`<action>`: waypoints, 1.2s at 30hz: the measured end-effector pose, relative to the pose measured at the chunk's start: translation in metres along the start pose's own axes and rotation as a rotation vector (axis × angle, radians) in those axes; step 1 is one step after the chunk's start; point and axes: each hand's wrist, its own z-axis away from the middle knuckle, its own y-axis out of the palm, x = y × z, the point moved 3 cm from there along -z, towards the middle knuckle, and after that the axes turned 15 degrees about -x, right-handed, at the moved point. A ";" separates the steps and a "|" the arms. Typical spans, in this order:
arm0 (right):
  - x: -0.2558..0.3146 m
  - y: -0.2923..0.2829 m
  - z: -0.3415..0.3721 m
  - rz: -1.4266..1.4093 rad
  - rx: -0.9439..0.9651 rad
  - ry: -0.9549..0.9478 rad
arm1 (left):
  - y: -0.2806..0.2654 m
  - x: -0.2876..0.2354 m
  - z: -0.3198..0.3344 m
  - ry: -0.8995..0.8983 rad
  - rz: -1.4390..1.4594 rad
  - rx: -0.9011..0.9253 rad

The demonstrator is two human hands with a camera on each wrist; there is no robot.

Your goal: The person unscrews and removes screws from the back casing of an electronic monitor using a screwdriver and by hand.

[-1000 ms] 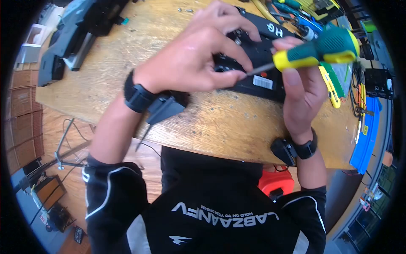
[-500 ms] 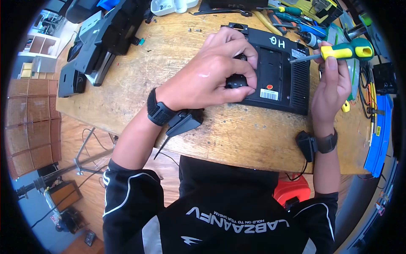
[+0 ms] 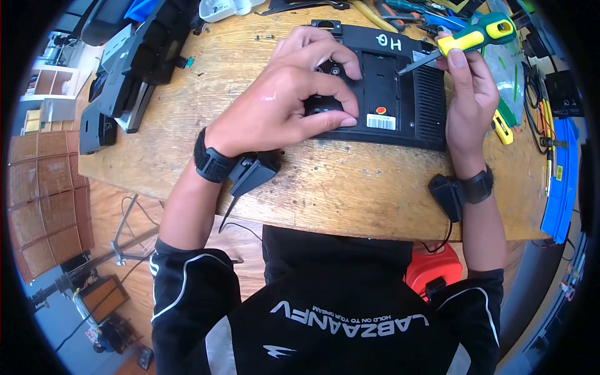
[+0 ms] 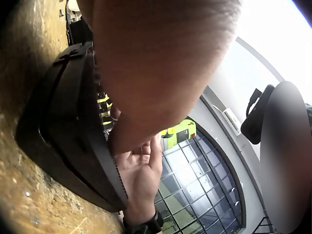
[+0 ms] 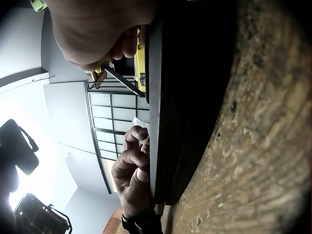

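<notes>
A black electronic device (image 3: 406, 119) lies on the wooden table, marked "HQ", with a barcode label, a red dot, a vented grille and an opening partly covered by my left hand (image 3: 306, 87). That hand rests over it with bent fingers, thumb and index tips close together at its surface; whether they pinch something small I cannot tell. My right hand (image 3: 472, 81) grips the yellow-and-green handle of a screwdriver (image 3: 478, 37). Its shaft slants down, the tip right at a spot beside the central recess. The right wrist view shows the shaft (image 5: 124, 80) meeting the device's top.
Black equipment (image 3: 140, 69) stands at the table's left. Two small metal pieces (image 3: 264, 37) lie behind my left hand, near a white tray (image 3: 228, 7). Tools crowd the back right, with a yellow cutter (image 3: 502, 127) and a blue plastic piece (image 3: 559, 181) along the right side.
The screwdriver tip has left the left thumb and index fingertips, where it was a second ago, and moved right and down to the device. The left hand has settled on the device.
</notes>
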 end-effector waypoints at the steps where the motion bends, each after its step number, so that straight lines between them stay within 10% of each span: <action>1: 0.000 0.001 0.000 -0.010 0.005 -0.007 | 0.000 0.000 0.000 -0.021 0.000 0.004; 11: -0.001 0.000 0.001 0.015 0.012 0.015 | -0.047 0.064 0.013 -0.334 -0.301 -0.550; 20: 0.002 0.001 0.001 -0.126 0.008 0.053 | -0.053 0.112 0.037 -0.603 -0.374 -0.455; 27: -0.001 0.003 0.002 -0.163 -0.008 0.067 | -0.052 0.112 0.035 -0.588 -0.439 -0.393; 32: 0.003 0.005 0.002 -0.172 0.023 0.049 | -0.052 0.100 0.027 -0.582 -0.152 -0.714; 36: 0.001 0.002 0.002 -0.168 0.022 0.046 | -0.035 0.072 0.016 -0.543 -0.043 -0.547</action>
